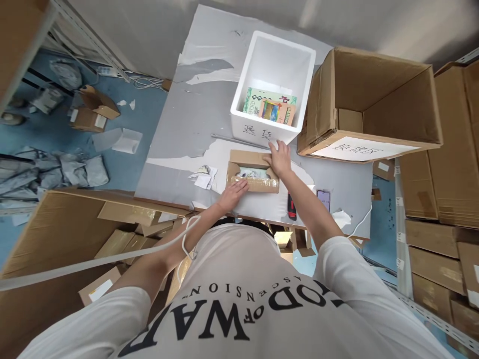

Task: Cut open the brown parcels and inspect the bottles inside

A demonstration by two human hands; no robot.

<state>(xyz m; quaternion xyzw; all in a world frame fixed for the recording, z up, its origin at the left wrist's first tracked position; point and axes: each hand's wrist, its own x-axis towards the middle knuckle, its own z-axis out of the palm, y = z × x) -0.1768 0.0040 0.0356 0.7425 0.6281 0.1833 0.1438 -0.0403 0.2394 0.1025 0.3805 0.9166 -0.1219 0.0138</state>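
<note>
A small opened cardboard box [254, 186] with clear tape along its near side sits on the table in front of me. Inside it lies something in a pale, patterned wrapping, whose kind I cannot make out. My left hand [234, 194] rests on the box's near left corner, fingers stretched out. At the far right corner is my right hand [280, 158], its fingers spread and its thumb against the box edge. A red and black box cutter [292, 207] lies to the right of the box, near the table's front edge.
Behind the box stand a white foam box [243, 127] holding colourful printed booklets [277, 110] and a large open carton [325, 144]. Crumpled paper [204, 176] lies left, a phone [324, 200] right. A big carton of cardboard scraps [75, 214] stands lower left; a white cable [112, 257] crosses my left arm.
</note>
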